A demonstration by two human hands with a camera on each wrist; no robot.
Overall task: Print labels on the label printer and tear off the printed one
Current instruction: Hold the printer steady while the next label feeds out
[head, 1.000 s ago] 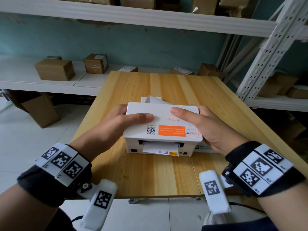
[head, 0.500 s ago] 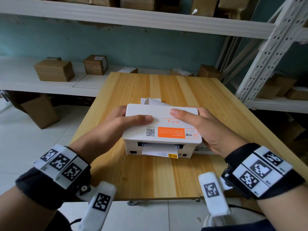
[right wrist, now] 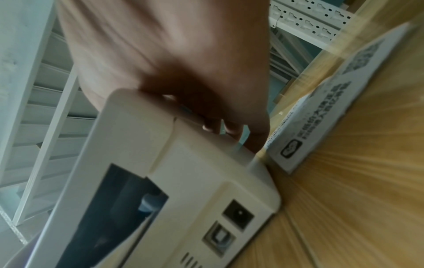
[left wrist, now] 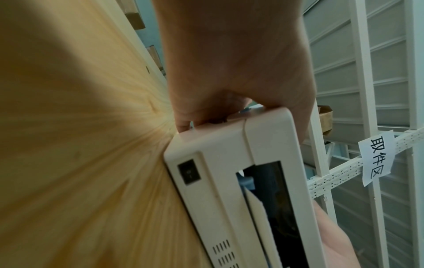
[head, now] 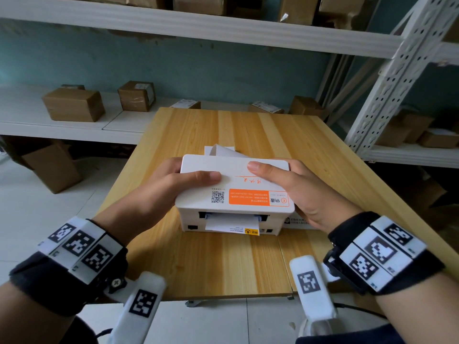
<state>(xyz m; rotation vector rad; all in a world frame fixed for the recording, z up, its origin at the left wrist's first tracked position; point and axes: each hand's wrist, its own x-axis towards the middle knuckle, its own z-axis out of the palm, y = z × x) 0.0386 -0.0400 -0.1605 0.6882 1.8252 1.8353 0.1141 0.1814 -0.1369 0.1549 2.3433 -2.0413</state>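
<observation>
A white label printer (head: 233, 184) with an orange sticker on its lid stands on the wooden table (head: 223, 269). My left hand (head: 173, 184) grips its left side, thumb on the lid and fingers curled round the edge (left wrist: 183, 125). My right hand (head: 298, 192) grips the right side the same way, fingers (right wrist: 213, 127) at the seam under the lid. A strip of label paper (head: 228, 225) hangs from the near slot. More white paper (head: 223, 150) sticks up behind the far edge. The near face carries a switch (left wrist: 189, 171) and sockets (right wrist: 238, 214).
A flat white printed box (right wrist: 332, 112) lies on the table just right of the printer. Cardboard parcels (head: 74, 105) sit on white shelves behind and to the left. A white perforated rack (head: 387, 78) stands at the right. The table's near edge is close to my wrists.
Both hands keep the same grip on the printer. The printer sits slightly further left in the view; the wrist views are blurred by motion.
</observation>
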